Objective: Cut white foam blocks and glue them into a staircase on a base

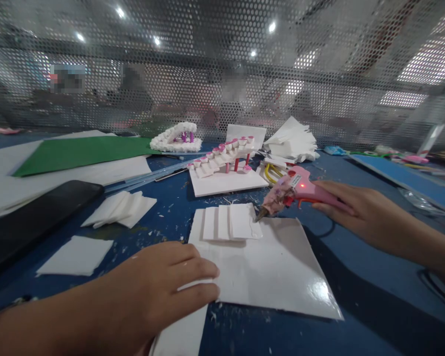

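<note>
My right hand (350, 207) is closed around a pink hot glue gun (294, 190) whose red light is on. Its nozzle touches the right edge of a small stack of white foam steps (232, 221). The steps sit at the top left of a glossy white board (278, 269) on the blue table. My left hand (163, 287) rests on the board's near left corner, fingers curled and pressed down on it. A strip of white foam (181, 336) lies under that hand.
A finished white foam staircase model (226, 165) with pink and red parts stands behind the board. Another foam model (176, 138), green sheet (77, 151), loose foam squares (118, 207), a dark phone (33, 217) and a foam pile (292, 141) lie around. A perforated metal screen (222, 64) closes the back.
</note>
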`<action>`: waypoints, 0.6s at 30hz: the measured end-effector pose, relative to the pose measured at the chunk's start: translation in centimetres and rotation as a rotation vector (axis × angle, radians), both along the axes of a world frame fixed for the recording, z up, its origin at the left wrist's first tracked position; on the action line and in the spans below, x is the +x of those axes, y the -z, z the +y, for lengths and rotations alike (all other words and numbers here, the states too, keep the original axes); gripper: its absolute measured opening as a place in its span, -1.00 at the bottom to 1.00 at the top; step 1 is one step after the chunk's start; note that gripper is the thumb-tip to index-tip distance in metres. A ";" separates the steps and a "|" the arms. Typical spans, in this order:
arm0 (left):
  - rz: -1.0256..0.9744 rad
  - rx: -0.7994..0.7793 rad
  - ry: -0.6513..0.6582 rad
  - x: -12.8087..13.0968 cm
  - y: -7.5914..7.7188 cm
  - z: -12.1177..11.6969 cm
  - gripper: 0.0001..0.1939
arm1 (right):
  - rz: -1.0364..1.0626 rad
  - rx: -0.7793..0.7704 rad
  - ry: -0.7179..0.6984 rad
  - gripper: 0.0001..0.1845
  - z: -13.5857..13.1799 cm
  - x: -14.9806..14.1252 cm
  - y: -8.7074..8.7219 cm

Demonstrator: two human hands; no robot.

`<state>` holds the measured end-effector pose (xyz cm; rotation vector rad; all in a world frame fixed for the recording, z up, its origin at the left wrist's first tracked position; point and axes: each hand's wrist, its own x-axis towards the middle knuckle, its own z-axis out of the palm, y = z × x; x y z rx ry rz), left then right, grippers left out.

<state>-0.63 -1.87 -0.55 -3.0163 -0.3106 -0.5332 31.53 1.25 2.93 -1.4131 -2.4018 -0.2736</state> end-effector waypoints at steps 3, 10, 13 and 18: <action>0.033 0.027 0.010 0.2 -0.1 0.1 -0.58 | -0.023 -0.016 -0.019 -0.67 -0.2 0.1 0.0; 0.018 0.013 0.003 0.1 0.0 0.1 -0.57 | -0.043 -0.048 -0.060 -0.68 -0.5 0.2 -0.2; 0.010 0.002 0.001 0.2 -0.1 0.1 -0.58 | -0.028 -0.059 -0.024 -0.63 -0.5 0.3 -0.4; 0.000 0.013 0.005 0.3 -0.1 0.1 -0.59 | 0.009 -0.135 0.154 -0.49 0.4 1.3 -0.6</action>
